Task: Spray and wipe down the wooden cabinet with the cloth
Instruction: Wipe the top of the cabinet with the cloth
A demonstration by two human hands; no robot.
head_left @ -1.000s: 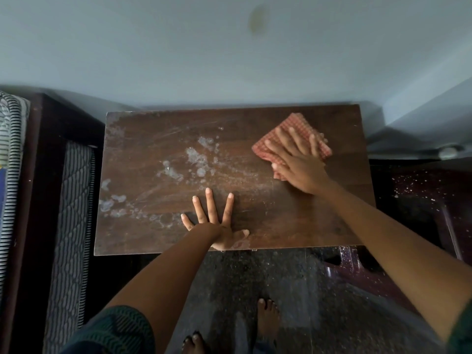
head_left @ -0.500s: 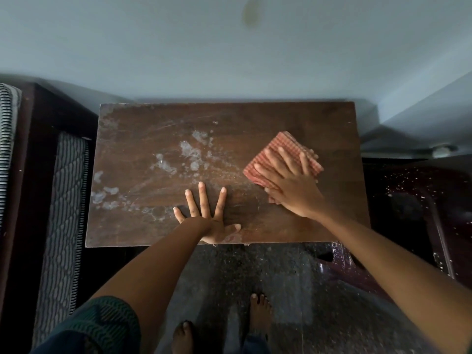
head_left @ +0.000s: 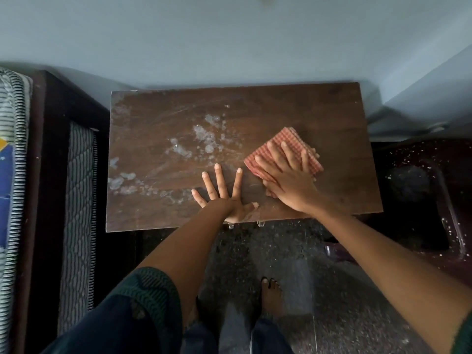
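The dark wooden cabinet top fills the middle of the head view, against the pale wall. White patches of spray foam lie on its left and centre. A folded red checked cloth rests right of centre. My right hand presses flat on the cloth, fingers spread over it. My left hand lies palm down on the bare wood near the front edge, fingers apart, just left of the cloth. No spray bottle is in view.
A bed with a striped mattress and dark frame stands close on the left. A dark speckled object sits to the right. My bare feet stand on the speckled floor before the cabinet.
My right hand has dragged the cloth from the back right toward the front and centre of the top. The left hand stays planted.
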